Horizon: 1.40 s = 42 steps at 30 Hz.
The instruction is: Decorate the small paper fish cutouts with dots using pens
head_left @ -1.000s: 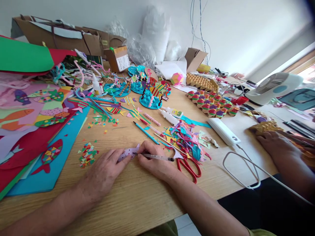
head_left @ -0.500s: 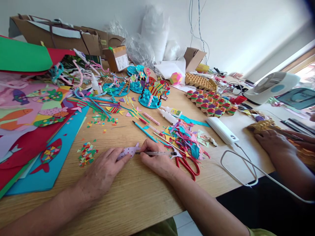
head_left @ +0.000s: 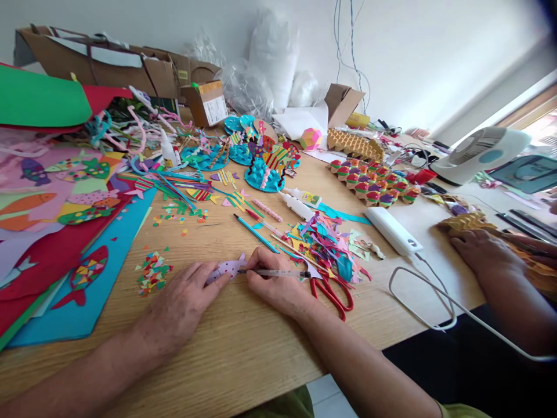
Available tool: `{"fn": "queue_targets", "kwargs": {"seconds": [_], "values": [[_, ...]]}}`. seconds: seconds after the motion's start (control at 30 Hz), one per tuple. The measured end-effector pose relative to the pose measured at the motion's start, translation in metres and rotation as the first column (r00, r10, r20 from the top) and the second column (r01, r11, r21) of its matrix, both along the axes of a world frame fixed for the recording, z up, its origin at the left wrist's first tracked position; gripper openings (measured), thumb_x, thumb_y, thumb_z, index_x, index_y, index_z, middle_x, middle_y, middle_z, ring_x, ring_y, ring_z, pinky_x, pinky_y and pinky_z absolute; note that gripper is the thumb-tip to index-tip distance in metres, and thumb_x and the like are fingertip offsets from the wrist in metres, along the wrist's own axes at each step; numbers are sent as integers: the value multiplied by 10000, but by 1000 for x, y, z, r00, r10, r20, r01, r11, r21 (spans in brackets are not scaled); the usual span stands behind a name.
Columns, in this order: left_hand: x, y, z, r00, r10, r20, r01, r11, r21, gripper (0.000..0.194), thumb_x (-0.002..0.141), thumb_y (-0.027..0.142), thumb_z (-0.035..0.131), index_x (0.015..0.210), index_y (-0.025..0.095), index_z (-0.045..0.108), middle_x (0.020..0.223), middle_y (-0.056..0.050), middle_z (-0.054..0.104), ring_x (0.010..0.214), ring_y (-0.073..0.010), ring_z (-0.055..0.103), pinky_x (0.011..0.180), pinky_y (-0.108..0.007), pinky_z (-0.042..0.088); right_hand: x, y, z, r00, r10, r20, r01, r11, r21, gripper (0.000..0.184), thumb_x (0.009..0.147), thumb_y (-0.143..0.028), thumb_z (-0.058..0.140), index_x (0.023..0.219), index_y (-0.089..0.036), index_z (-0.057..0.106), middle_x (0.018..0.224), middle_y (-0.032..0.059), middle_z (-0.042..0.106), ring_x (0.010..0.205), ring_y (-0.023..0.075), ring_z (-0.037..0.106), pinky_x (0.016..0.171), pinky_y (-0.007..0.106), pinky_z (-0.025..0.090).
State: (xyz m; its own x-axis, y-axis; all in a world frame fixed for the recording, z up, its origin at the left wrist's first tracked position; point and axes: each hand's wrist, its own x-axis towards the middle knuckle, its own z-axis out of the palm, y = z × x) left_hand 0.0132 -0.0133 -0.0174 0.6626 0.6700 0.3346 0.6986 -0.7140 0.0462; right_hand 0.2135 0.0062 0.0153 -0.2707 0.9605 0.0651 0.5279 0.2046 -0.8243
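Note:
A small lilac paper fish [head_left: 226,269] with dark dots lies on the wooden table [head_left: 243,348]. My left hand [head_left: 185,293] presses its body down with thumb and fingers, covering the head end. Pinched in my right hand [head_left: 274,284] is a slim clear-barrelled pen [head_left: 285,272], its tip at the fish's tail and its dark end pointing right. Red-handled scissors [head_left: 333,296] lie just right of my right wrist, partly under paper scraps [head_left: 333,244]. Left of the fish is a small pile of coloured paper bits [head_left: 154,273].
Coloured sheets with paper fish [head_left: 89,267] cover the left side. Blue fish-decorated stands [head_left: 264,177], glue bottles [head_left: 298,206] and a painted egg carton [head_left: 372,183] stand farther back. At right are a white power bank [head_left: 394,231] with cable and another person's hand [head_left: 483,252] on cardboard.
The pen and my right hand have shifted very slightly at the fish's tail. My left hand stays on the fish.

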Motion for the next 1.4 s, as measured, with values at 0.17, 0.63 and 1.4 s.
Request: {"fn": "queue_targets", "kwargs": {"seconds": [0.17,0.63,1.4], "values": [[0,1,0,1000,6,16,-6,1000,0,440,845,48,327,1173,217,567,1070,-81,593,947,-219,548,820,-367,494,0,0,0,1000,0,-2,0,1000,5,138,653,-65,491,608,-196,486,537,-72,464,488,76,411,486,174,323],[-2,1,3,989,21,144,-15,999,-43,408,820,12,281,1144,127,500,1060,-103,616,982,-208,576,844,-376,503,2,1,-1,1000,-25,13,25,1000,2,127,645,-66,505,617,-190,513,543,-68,483,498,80,419,482,178,310],[-4,7,17,983,34,182,3,980,-199,397,794,17,257,1015,138,564,990,-89,659,943,-191,612,823,-344,517,2,1,-3,1000,6,9,-6,1000,15,143,641,-58,490,626,-200,502,550,-65,481,507,92,424,501,195,322]]}}
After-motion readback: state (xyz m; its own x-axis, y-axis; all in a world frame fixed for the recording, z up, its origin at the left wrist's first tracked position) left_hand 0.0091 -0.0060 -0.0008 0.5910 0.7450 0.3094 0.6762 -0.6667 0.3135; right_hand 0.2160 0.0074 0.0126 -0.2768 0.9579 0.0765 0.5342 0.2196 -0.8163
